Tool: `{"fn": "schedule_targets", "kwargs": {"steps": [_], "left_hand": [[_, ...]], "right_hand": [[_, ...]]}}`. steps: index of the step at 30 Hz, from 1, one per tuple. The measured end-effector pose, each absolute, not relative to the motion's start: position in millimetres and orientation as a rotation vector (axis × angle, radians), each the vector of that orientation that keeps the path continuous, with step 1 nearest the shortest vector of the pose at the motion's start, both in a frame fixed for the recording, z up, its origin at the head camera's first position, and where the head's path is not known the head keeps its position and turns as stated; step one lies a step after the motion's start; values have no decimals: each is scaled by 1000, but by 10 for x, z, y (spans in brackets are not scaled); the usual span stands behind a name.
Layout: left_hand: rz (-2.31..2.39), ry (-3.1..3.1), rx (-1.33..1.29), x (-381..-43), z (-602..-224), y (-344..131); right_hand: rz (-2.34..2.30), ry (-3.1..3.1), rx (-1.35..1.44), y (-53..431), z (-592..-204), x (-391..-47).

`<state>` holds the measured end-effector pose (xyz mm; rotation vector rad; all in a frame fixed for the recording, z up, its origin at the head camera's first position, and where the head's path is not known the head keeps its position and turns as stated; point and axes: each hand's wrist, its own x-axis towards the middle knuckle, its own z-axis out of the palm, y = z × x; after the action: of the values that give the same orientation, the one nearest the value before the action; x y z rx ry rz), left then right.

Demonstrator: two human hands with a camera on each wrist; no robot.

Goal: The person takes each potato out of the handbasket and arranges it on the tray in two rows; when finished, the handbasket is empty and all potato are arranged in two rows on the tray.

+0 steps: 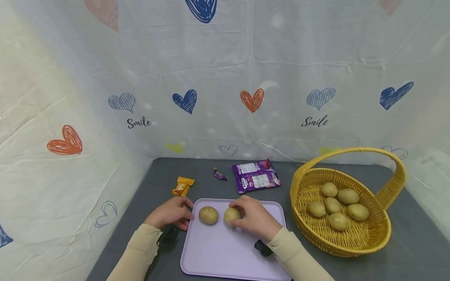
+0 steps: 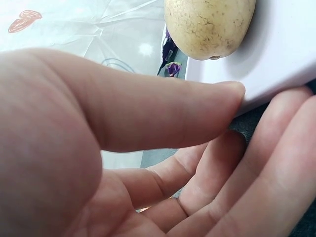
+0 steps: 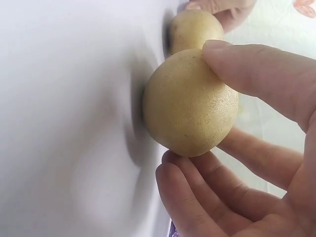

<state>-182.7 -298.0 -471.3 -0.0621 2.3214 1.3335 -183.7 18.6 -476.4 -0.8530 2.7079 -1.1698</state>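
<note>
A lilac tray [image 1: 228, 249] lies on the table with two potatoes near its far side. Thumb and fingers of my right hand [image 1: 256, 218] pinch the right-hand potato [image 3: 190, 106], which sits on or just over the tray; contact with the tray is hard to tell. Left of it, the other potato [image 1: 208, 215] rests untouched on the tray. My left hand [image 1: 172, 212] grips the tray's left rim, thumb tip against the edge and fingers bent beside it. The left wrist view shows this thumb [image 2: 173, 108] just below the untouched potato.
A yellow wicker basket [image 1: 306, 234] with a tall handle stands to the right, holding several potatoes [image 1: 338, 221]. Behind the tray lie an orange-wrapped snack [image 1: 183, 186], a small purple-wrapped sweet [image 1: 220, 174] and a purple packet [image 1: 256, 175]. A printed curtain hangs behind the table.
</note>
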Motion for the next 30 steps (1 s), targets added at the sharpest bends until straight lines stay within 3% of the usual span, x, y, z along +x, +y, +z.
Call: {"fn": "schedule_targets", "kwargs": {"steps": [30], "left_hand": [[1304, 2331, -72, -1825, -4675, -2974]], "right_hand": [[-1150, 2656, -783, 220, -4745, -1859]]}}
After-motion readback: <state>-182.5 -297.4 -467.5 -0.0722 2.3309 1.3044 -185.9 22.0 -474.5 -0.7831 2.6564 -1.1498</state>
